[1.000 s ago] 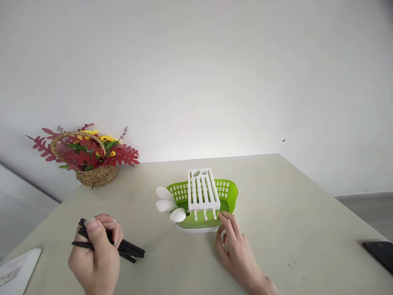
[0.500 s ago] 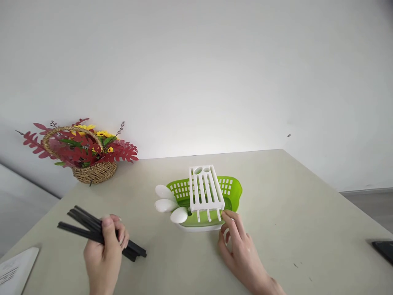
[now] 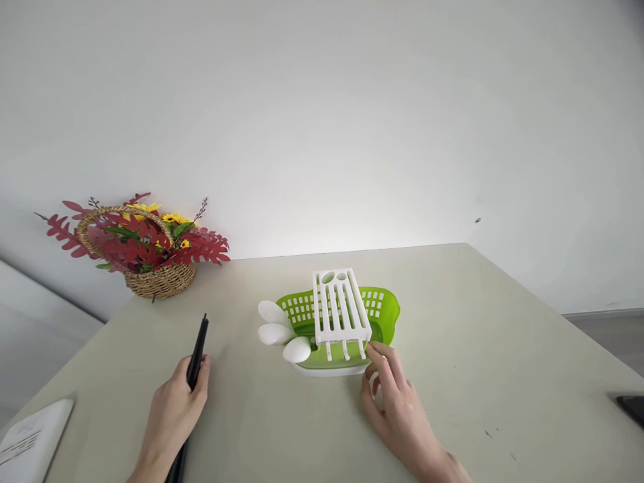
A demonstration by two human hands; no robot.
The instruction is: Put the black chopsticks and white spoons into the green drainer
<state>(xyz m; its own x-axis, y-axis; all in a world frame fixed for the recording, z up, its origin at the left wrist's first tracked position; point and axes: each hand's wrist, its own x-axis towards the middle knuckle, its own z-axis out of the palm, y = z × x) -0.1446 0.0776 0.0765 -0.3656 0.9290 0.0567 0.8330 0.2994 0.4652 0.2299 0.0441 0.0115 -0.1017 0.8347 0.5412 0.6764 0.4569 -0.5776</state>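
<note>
My left hand (image 3: pixel 171 406) is closed around a bundle of black chopsticks (image 3: pixel 198 352). One end points away from me, and the lower end passes below my wrist. My right hand (image 3: pixel 400 412) has its fingers curled at the front right edge of a green plastic basket (image 3: pixel 388 315) with a white base. The fingertips rest by the rim, close to a white hook. Across the basket lies a white slotted rack (image 3: pixel 341 333) with two round holes and three hooks. White spoons (image 3: pixel 276 334) stick out over the basket's left end, bowls outward.
A wicker basket (image 3: pixel 164 280) of red leaves and yellow flowers stands at the back left by the wall. A white flat object (image 3: pixel 35 436) lies at the near left. The edge of a black object (image 3: pixel 631 408) shows at the far right of the table.
My left hand has turned the chopsticks from lying crosswise to pointing away from me, and they are bunched closer together. My right hand stays at the green basket.
</note>
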